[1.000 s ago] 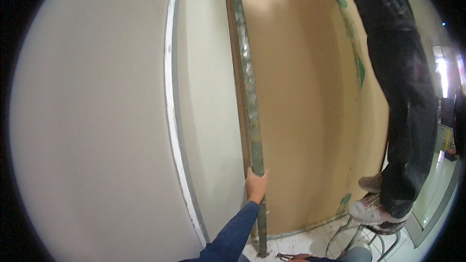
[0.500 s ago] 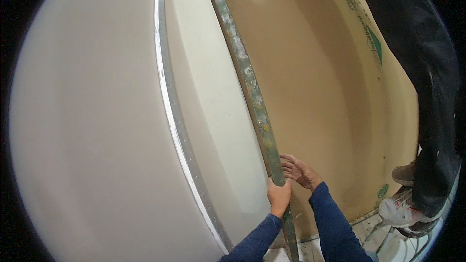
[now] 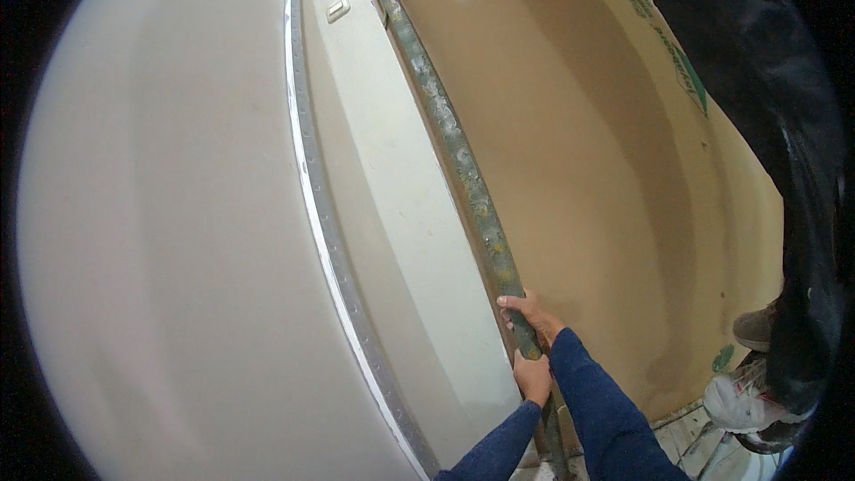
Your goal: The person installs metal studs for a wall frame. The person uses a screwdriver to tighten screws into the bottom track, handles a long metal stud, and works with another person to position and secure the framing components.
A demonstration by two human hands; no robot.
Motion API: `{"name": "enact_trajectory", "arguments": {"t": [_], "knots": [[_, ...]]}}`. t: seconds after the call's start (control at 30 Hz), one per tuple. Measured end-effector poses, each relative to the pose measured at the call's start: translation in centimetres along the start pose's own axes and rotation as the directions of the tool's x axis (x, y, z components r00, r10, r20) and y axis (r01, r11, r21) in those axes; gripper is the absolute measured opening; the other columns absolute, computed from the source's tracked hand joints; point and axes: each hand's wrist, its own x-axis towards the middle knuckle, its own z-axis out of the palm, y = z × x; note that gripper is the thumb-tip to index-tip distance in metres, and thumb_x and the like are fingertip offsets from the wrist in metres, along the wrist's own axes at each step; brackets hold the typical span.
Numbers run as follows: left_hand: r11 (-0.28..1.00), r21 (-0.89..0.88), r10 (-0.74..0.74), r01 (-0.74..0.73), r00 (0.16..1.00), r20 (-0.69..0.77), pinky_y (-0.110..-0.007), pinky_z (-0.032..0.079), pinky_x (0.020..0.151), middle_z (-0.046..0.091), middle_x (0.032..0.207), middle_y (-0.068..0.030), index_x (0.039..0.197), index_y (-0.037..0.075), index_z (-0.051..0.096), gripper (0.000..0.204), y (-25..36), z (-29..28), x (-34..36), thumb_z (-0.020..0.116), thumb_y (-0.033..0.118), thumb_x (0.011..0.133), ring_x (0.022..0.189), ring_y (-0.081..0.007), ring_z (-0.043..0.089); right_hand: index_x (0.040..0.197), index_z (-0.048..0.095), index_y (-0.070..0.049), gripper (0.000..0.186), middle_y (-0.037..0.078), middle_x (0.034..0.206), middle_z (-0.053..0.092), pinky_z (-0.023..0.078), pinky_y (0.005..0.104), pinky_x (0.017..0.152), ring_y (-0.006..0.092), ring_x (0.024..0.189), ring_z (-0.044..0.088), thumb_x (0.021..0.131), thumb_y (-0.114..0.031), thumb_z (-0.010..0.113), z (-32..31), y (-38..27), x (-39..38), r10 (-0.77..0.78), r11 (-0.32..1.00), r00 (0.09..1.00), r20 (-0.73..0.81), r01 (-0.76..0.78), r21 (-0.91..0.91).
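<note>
A long, green-grey pole (image 3: 476, 191), spattered with white and yellow paint, runs from the top down to my hands. My right hand (image 3: 533, 310) wraps round it from the right, with the thumb across its front. Just below, my left hand (image 3: 533, 378) is closed round the pole where its wider upper part ends; some of its fingers are hidden. A narrower dark length (image 3: 554, 441) continues below my hands towards the floor.
A large brown board (image 3: 570, 178) with green print lies right of the pole. To the left are a pale panel (image 3: 392, 196), a perforated metal strip (image 3: 334, 223) and a wide pale surface (image 3: 196, 214). A socket plate (image 3: 338, 9) sits up top. Another person's dark-trousered leg (image 3: 757, 89) stands at right.
My right hand, which was spread beside the pole, has closed round it. My left hand and the pole's wider end have shifted slightly down and right in view.
</note>
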Motion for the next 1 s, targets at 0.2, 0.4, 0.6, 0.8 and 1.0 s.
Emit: {"name": "enact_trajectory", "arguments": {"t": [0.2,0.4,0.6,0.8,1.0], "knots": [[0.996,-0.083,0.047,-0.045,0.999,0.018,-0.04,0.048,0.07,0.063,0.081,-0.0217,0.097,-0.003,0.055,0.032,-3.0,0.5,3.0,0.064,0.014,0.072,0.078,-0.0354,0.062,0.082,0.059,-0.003,0.039,0.004,0.067,0.057,0.043,0.0283,0.052,0.0124,0.056,0.053,0.074,-0.04,0.068,2.2,-0.8,0.0,-0.078,0.986,0.987,-0.14,0.055,-0.158],[0.985,-0.173,0.037,-0.017,0.993,0.115,-0.036,0.048,0.069,0.065,0.084,-0.0163,0.097,0.001,0.058,0.023,-1.5,0.0,2.1,0.059,0.005,0.074,0.078,-0.0295,0.063,0.076,0.058,-0.003,0.037,0.003,0.062,0.055,0.042,0.0285,0.049,0.0124,0.052,0.051,0.073,-0.039,0.069,1.6,0.0,-0.3,-0.099,0.989,0.972,-0.214,0.073,-0.126],[0.933,-0.338,0.173,-0.122,0.977,0.124,-0.035,0.047,0.075,0.066,0.091,-0.0139,0.098,0.001,0.058,0.027,-2.5,-1.5,3.0,0.065,0.013,0.075,0.085,-0.0253,0.063,0.073,0.056,-0.004,0.034,0.004,0.063,0.056,0.043,0.0274,0.05,0.0116,0.053,0.052,0.074,-0.035,0.07,3.6,-0.5,-0.7,-0.123,0.987,0.969,-0.216,0.095,-0.132],[0.963,-0.269,0.087,-0.004,0.95,0.298,-0.033,0.048,0.074,0.066,0.093,-0.0107,0.098,0.0,0.059,0.035,-1.7,-2.2,2.6,0.072,0.019,0.072,0.085,-0.0228,0.063,0.083,0.056,-0.003,0.035,0.004,0.069,0.059,0.045,0.0266,0.054,0.0114,0.057,0.054,0.074,-0.034,0.071,2.4,-1.9,-2.8,-0.035,0.999,0.987,-0.158,0.036,-0.002],[0.613,-0.269,0.136,0.743,0.236,0.962,-0.035,0.05,0.077,0.064,0.095,-0.0117,0.105,0.0,0.061,0.036,-0.6,-5.1,6.0,0.067,0.021,0.076,0.088,-0.0226,0.063,0.098,0.052,-0.004,0.04,0.002,0.07,0.055,0.048,0.0267,0.056,0.0109,0.06,0.055,0.073,-0.027,0.073,3.8,-3.6,-5.1,-0.187,0.919,0.944,-0.272,0.07,-0.389]]}}
